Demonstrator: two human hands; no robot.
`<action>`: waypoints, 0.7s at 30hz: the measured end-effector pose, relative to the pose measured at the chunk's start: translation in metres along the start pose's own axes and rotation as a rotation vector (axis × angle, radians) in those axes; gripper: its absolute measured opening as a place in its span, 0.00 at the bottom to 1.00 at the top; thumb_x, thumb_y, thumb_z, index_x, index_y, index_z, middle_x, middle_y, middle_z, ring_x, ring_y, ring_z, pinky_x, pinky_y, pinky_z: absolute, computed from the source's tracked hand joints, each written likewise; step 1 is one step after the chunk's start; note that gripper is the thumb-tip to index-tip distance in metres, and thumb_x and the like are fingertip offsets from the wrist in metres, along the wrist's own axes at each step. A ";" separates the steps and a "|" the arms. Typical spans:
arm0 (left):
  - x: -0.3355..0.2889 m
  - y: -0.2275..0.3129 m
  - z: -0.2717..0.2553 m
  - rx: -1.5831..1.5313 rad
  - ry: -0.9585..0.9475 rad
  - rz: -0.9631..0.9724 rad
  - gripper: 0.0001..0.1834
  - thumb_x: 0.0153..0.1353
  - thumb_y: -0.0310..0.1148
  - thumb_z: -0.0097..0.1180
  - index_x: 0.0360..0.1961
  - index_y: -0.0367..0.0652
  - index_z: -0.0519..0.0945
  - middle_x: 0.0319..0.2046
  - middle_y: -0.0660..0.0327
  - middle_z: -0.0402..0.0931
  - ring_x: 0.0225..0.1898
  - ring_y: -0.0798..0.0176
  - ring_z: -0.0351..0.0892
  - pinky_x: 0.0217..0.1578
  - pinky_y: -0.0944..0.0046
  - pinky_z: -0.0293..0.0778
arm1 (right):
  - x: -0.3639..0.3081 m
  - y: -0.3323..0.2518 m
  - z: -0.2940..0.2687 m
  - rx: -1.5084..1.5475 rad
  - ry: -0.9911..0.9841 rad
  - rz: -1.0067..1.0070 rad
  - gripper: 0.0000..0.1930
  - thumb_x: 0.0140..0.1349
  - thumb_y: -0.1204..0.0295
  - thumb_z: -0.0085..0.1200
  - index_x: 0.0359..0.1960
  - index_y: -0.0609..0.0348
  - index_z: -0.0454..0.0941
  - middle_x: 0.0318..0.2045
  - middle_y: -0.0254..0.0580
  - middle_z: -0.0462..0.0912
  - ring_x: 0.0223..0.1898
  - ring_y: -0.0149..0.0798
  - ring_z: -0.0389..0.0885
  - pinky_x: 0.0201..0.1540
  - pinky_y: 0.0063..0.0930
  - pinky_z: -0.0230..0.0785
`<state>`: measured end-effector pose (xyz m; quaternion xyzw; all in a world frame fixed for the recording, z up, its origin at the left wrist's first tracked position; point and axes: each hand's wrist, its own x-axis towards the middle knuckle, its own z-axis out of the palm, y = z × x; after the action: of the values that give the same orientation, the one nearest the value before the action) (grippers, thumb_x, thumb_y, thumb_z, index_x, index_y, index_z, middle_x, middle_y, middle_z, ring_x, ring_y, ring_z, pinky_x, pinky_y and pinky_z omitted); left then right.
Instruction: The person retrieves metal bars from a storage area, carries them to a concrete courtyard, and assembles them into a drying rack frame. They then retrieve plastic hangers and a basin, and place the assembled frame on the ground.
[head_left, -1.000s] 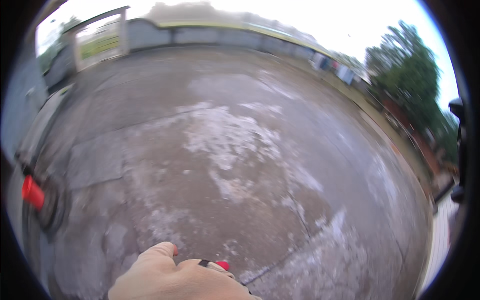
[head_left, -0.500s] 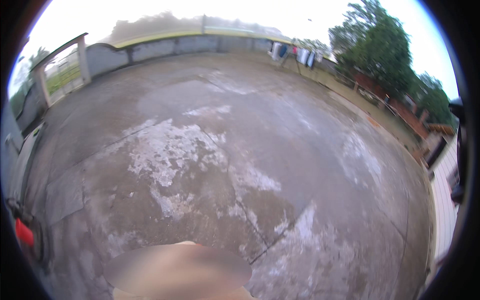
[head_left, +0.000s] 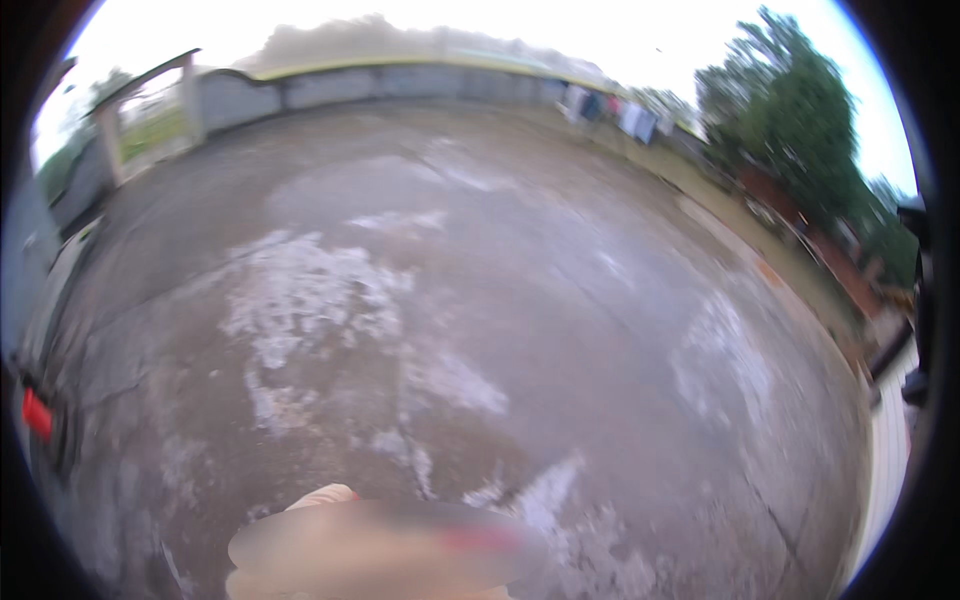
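Neither my left hand nor my right hand can be made out. At the lower edge, left of the middle, is a cream-coloured thing with a ribbed top and a bit of red by it. A smeared oval covers most of it, so its kind is hidden. Around and beyond it spreads a worn concrete yard with pale flaking patches and dark joint lines.
A low grey wall bounds the far side, with a gate frame at the far left. Laundry hangs at the back right, near a large tree. Something red stands at the left rim, a white ribbed panel at the right.
The whole view has swung and tilted: the gate and laundry sit farther right, the near floor patches farther left. More of the cream thing's ribbed top shows.
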<state>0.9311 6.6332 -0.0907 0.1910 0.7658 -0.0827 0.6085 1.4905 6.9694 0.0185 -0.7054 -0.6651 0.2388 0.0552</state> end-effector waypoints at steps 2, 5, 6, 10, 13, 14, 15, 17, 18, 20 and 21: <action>0.021 0.102 -0.048 0.034 -0.003 0.039 0.18 0.61 0.41 0.49 0.22 0.42 0.80 0.19 0.60 0.80 0.16 0.64 0.77 0.17 0.61 0.73 | 0.038 0.044 -0.014 -0.024 0.017 0.066 0.12 0.53 0.66 0.52 0.33 0.60 0.83 0.24 0.49 0.83 0.26 0.49 0.83 0.31 0.38 0.74; 0.046 0.272 -0.110 0.081 -0.025 0.098 0.18 0.62 0.41 0.48 0.22 0.42 0.80 0.20 0.60 0.80 0.16 0.64 0.77 0.16 0.61 0.72 | 0.084 0.099 -0.029 -0.024 0.019 0.148 0.12 0.53 0.65 0.53 0.32 0.60 0.83 0.24 0.50 0.83 0.26 0.49 0.83 0.31 0.39 0.74; 0.056 0.330 -0.131 0.111 -0.031 0.137 0.17 0.62 0.41 0.48 0.23 0.42 0.80 0.20 0.60 0.80 0.16 0.65 0.76 0.16 0.61 0.72 | 0.097 0.112 -0.031 -0.029 0.016 0.244 0.12 0.53 0.65 0.53 0.32 0.59 0.83 0.24 0.50 0.83 0.27 0.49 0.83 0.31 0.39 0.74; 0.102 0.557 -0.191 0.094 -0.076 0.291 0.19 0.62 0.41 0.47 0.19 0.41 0.78 0.17 0.59 0.78 0.15 0.64 0.75 0.15 0.63 0.70 | 0.156 0.150 -0.054 0.037 -0.044 0.429 0.14 0.50 0.63 0.52 0.29 0.59 0.84 0.29 0.54 0.82 0.34 0.56 0.81 0.37 0.45 0.73; 0.127 0.691 -0.200 0.029 -0.077 0.288 0.22 0.60 0.41 0.47 0.14 0.40 0.78 0.15 0.58 0.77 0.13 0.63 0.73 0.15 0.60 0.68 | 0.230 0.189 -0.069 0.004 -0.118 0.540 0.13 0.51 0.63 0.51 0.29 0.58 0.84 0.31 0.54 0.82 0.36 0.55 0.80 0.39 0.46 0.72; 0.130 0.728 -0.204 0.035 -0.085 0.279 0.22 0.60 0.41 0.46 0.14 0.40 0.78 0.15 0.57 0.77 0.12 0.62 0.73 0.14 0.60 0.67 | 0.266 0.203 -0.074 -0.020 -0.123 0.527 0.13 0.51 0.62 0.51 0.29 0.57 0.84 0.32 0.54 0.82 0.36 0.56 0.80 0.40 0.47 0.71; 0.132 0.766 -0.202 0.038 -0.092 0.267 0.22 0.60 0.41 0.46 0.14 0.40 0.77 0.14 0.57 0.76 0.12 0.62 0.72 0.13 0.60 0.67 | 0.301 0.221 -0.084 -0.047 -0.130 0.511 0.13 0.51 0.62 0.51 0.28 0.56 0.84 0.32 0.54 0.82 0.36 0.56 0.80 0.40 0.47 0.71; 0.117 0.820 -0.185 0.066 -0.075 0.280 0.19 0.61 0.38 0.47 0.17 0.39 0.79 0.15 0.57 0.77 0.12 0.63 0.71 0.13 0.61 0.67 | 0.392 0.252 -0.116 -0.071 -0.058 0.286 0.13 0.51 0.62 0.50 0.28 0.56 0.84 0.32 0.54 0.82 0.36 0.57 0.79 0.39 0.47 0.71; 0.114 0.850 -0.180 0.004 -0.056 0.235 0.18 0.61 0.36 0.48 0.19 0.38 0.80 0.16 0.56 0.77 0.12 0.63 0.72 0.13 0.62 0.67 | 0.438 0.257 -0.128 -0.103 -0.064 0.250 0.13 0.52 0.63 0.50 0.27 0.56 0.84 0.32 0.53 0.82 0.35 0.58 0.79 0.39 0.47 0.71; 0.108 0.908 -0.169 -0.145 -0.094 0.128 0.16 0.61 0.37 0.51 0.24 0.37 0.81 0.19 0.56 0.79 0.15 0.64 0.74 0.15 0.63 0.69 | 0.547 0.258 -0.172 -0.269 -0.033 0.137 0.13 0.51 0.63 0.51 0.28 0.57 0.83 0.32 0.53 0.82 0.35 0.57 0.79 0.38 0.46 0.71; 0.107 0.932 -0.171 0.025 -0.125 0.267 0.16 0.61 0.38 0.52 0.26 0.36 0.81 0.20 0.56 0.79 0.16 0.64 0.75 0.15 0.63 0.70 | 0.601 0.255 -0.198 -0.034 0.017 0.274 0.12 0.51 0.63 0.51 0.28 0.57 0.84 0.31 0.53 0.82 0.35 0.56 0.80 0.39 0.45 0.71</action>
<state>1.1235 7.5660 -0.0536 0.2932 0.6929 -0.0221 0.6583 1.8046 7.5686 -0.0668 -0.7924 -0.5662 0.2266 0.0158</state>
